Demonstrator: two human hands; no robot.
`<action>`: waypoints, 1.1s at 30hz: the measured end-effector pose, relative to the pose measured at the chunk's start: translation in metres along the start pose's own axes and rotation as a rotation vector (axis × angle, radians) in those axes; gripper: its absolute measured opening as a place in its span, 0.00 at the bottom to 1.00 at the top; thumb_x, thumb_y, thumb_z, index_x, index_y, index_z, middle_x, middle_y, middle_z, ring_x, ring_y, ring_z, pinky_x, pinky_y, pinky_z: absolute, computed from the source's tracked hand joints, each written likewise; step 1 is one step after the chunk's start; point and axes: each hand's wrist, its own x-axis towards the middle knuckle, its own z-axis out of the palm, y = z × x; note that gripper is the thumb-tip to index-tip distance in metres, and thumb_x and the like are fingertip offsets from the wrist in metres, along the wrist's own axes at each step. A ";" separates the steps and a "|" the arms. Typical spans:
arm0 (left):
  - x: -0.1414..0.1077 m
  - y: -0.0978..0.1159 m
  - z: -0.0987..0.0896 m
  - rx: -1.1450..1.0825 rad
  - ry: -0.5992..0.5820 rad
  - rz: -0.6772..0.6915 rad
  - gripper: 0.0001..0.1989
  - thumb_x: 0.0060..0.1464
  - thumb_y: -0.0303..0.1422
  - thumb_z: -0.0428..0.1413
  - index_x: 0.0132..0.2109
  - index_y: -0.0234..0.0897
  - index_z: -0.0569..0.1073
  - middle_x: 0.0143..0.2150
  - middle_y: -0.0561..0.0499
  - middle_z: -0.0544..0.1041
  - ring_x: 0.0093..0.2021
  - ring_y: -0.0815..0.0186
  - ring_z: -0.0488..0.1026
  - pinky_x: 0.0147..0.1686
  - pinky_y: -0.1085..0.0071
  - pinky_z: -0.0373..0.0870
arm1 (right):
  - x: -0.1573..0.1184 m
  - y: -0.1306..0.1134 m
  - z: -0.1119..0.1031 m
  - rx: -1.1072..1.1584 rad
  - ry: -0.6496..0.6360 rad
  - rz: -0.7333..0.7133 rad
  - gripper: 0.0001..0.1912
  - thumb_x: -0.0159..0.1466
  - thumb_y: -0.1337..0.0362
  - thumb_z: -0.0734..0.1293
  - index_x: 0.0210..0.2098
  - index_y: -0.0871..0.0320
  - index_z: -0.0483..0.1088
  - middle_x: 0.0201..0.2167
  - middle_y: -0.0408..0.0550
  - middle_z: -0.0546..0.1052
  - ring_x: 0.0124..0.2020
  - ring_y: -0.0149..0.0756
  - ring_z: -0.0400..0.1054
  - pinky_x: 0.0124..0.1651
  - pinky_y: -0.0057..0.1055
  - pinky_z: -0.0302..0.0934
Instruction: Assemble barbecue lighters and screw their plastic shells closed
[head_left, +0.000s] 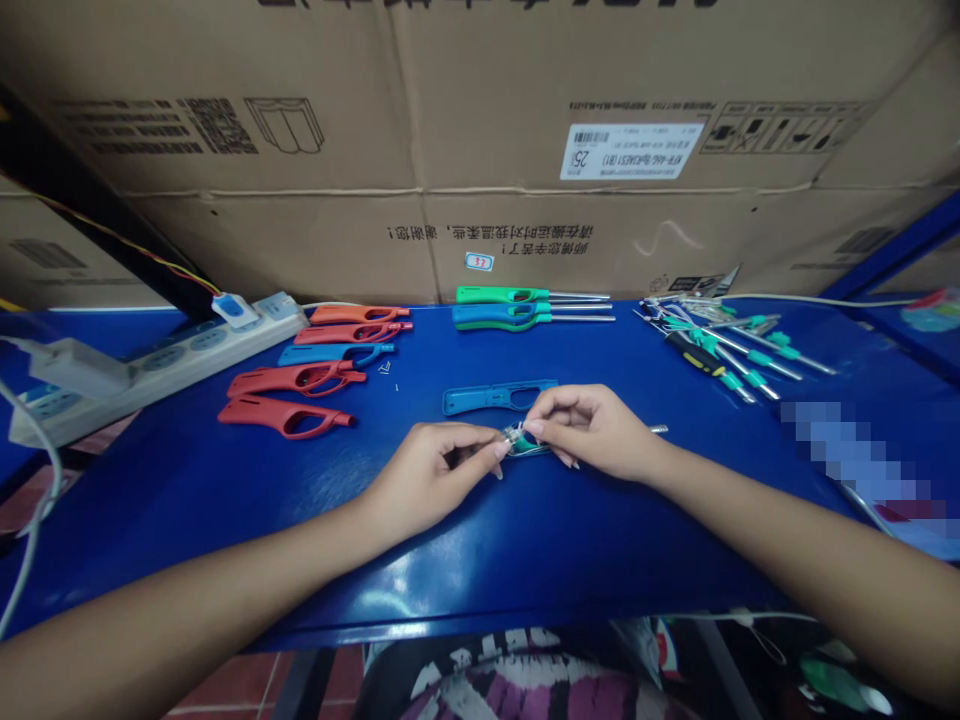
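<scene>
Near the middle of the blue table, my left hand and my right hand meet at a small lighter assembly with clear and green parts. The fingertips of my left hand pinch its left end. My right thumb and forefinger are pressed together at a small pale piece on it, too small to name. A metal rod tip shows to the right of my right hand. Just behind the hands lies an open blue lighter shell half, its right end partly hidden by my right fingers.
Red, orange and blue shells lie at left beside a white power strip. Lighters with metal rods sit at the back. A pile of rod assemblies and a black-yellow screwdriver lie right. A cardboard box stands behind.
</scene>
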 end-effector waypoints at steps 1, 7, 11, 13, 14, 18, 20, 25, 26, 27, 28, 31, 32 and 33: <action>0.000 0.000 0.000 -0.005 0.002 0.007 0.16 0.66 0.38 0.54 0.34 0.35 0.80 0.33 0.52 0.82 0.32 0.68 0.75 0.33 0.75 0.66 | 0.000 0.000 0.001 -0.004 0.005 -0.001 0.19 0.60 0.50 0.74 0.33 0.61 0.72 0.16 0.37 0.70 0.16 0.23 0.61 0.19 0.22 0.55; -0.001 -0.001 0.002 -0.001 0.000 0.018 0.15 0.66 0.37 0.54 0.35 0.34 0.79 0.30 0.52 0.80 0.30 0.68 0.73 0.32 0.75 0.66 | -0.001 0.000 0.002 -0.032 0.001 0.004 0.20 0.58 0.49 0.75 0.33 0.61 0.72 0.18 0.39 0.70 0.17 0.25 0.63 0.22 0.24 0.56; -0.001 -0.002 0.004 -0.002 0.004 0.018 0.16 0.66 0.38 0.54 0.34 0.34 0.79 0.29 0.52 0.79 0.29 0.68 0.72 0.31 0.75 0.66 | -0.002 0.001 0.002 -0.053 0.001 -0.011 0.20 0.59 0.49 0.74 0.33 0.61 0.72 0.18 0.40 0.71 0.18 0.25 0.64 0.23 0.24 0.57; -0.001 -0.002 0.004 0.002 0.004 0.019 0.16 0.66 0.38 0.54 0.34 0.34 0.79 0.29 0.52 0.78 0.29 0.68 0.72 0.30 0.75 0.65 | -0.002 0.001 0.003 -0.067 0.000 -0.027 0.19 0.60 0.50 0.74 0.33 0.61 0.72 0.18 0.40 0.71 0.18 0.26 0.64 0.23 0.25 0.57; -0.001 -0.002 0.004 0.004 0.004 0.018 0.16 0.66 0.38 0.54 0.34 0.34 0.79 0.29 0.51 0.78 0.29 0.68 0.72 0.30 0.75 0.65 | -0.002 0.001 0.003 -0.071 -0.001 -0.032 0.19 0.60 0.50 0.73 0.33 0.61 0.72 0.17 0.39 0.71 0.17 0.26 0.64 0.22 0.25 0.57; 0.000 0.000 0.001 -0.011 -0.013 -0.008 0.17 0.65 0.40 0.54 0.35 0.33 0.80 0.28 0.51 0.78 0.27 0.69 0.71 0.29 0.75 0.64 | -0.001 0.000 0.002 -0.054 -0.013 -0.022 0.18 0.61 0.51 0.73 0.34 0.60 0.71 0.16 0.37 0.69 0.16 0.25 0.62 0.20 0.23 0.56; 0.001 0.000 -0.001 -0.018 -0.027 -0.022 0.18 0.65 0.41 0.54 0.36 0.33 0.81 0.27 0.52 0.77 0.26 0.69 0.70 0.27 0.75 0.63 | 0.000 0.000 0.000 -0.038 -0.024 -0.014 0.17 0.61 0.51 0.73 0.35 0.60 0.71 0.17 0.37 0.69 0.16 0.24 0.62 0.19 0.23 0.57; 0.002 0.001 -0.003 -0.030 -0.042 -0.044 0.18 0.65 0.41 0.54 0.37 0.32 0.82 0.26 0.52 0.76 0.25 0.70 0.67 0.26 0.75 0.60 | 0.001 0.000 -0.003 -0.023 -0.041 -0.045 0.16 0.62 0.53 0.73 0.38 0.62 0.76 0.22 0.41 0.74 0.17 0.24 0.64 0.20 0.23 0.59; 0.002 0.001 -0.003 -0.034 -0.046 -0.050 0.18 0.65 0.41 0.54 0.38 0.32 0.82 0.26 0.52 0.76 0.25 0.70 0.67 0.26 0.75 0.60 | 0.001 0.000 -0.003 -0.027 -0.038 -0.054 0.16 0.62 0.53 0.73 0.38 0.62 0.76 0.25 0.42 0.75 0.18 0.23 0.64 0.20 0.23 0.60; 0.001 0.002 -0.003 -0.039 -0.050 -0.056 0.18 0.64 0.41 0.54 0.37 0.32 0.82 0.26 0.52 0.76 0.25 0.70 0.67 0.26 0.75 0.60 | 0.001 0.000 -0.003 -0.032 -0.034 -0.060 0.16 0.62 0.54 0.73 0.38 0.62 0.77 0.26 0.43 0.76 0.19 0.23 0.65 0.20 0.23 0.60; 0.001 0.002 -0.003 -0.044 -0.054 -0.062 0.18 0.64 0.42 0.54 0.37 0.32 0.82 0.26 0.52 0.76 0.25 0.70 0.66 0.26 0.75 0.60 | 0.001 0.000 -0.003 -0.037 -0.031 -0.063 0.15 0.62 0.54 0.73 0.38 0.62 0.77 0.27 0.44 0.76 0.19 0.23 0.65 0.20 0.23 0.59; 0.002 0.003 -0.004 -0.066 -0.053 -0.065 0.18 0.64 0.41 0.54 0.36 0.32 0.81 0.26 0.53 0.75 0.25 0.70 0.66 0.27 0.75 0.60 | 0.001 0.001 -0.003 -0.038 -0.027 -0.052 0.15 0.62 0.55 0.73 0.39 0.62 0.77 0.24 0.42 0.75 0.18 0.23 0.64 0.20 0.23 0.59; 0.002 0.004 -0.004 -0.074 -0.050 -0.064 0.18 0.64 0.41 0.54 0.35 0.32 0.81 0.26 0.53 0.75 0.26 0.70 0.66 0.27 0.75 0.60 | 0.001 0.001 -0.004 -0.032 -0.029 -0.040 0.15 0.62 0.55 0.73 0.39 0.62 0.76 0.21 0.40 0.74 0.17 0.24 0.63 0.20 0.23 0.58; 0.002 0.004 -0.005 -0.081 -0.046 -0.062 0.18 0.64 0.41 0.54 0.35 0.32 0.80 0.26 0.53 0.75 0.26 0.70 0.66 0.28 0.75 0.60 | 0.001 0.001 -0.004 -0.023 -0.031 -0.027 0.15 0.62 0.54 0.73 0.38 0.62 0.75 0.19 0.39 0.72 0.16 0.24 0.62 0.19 0.23 0.57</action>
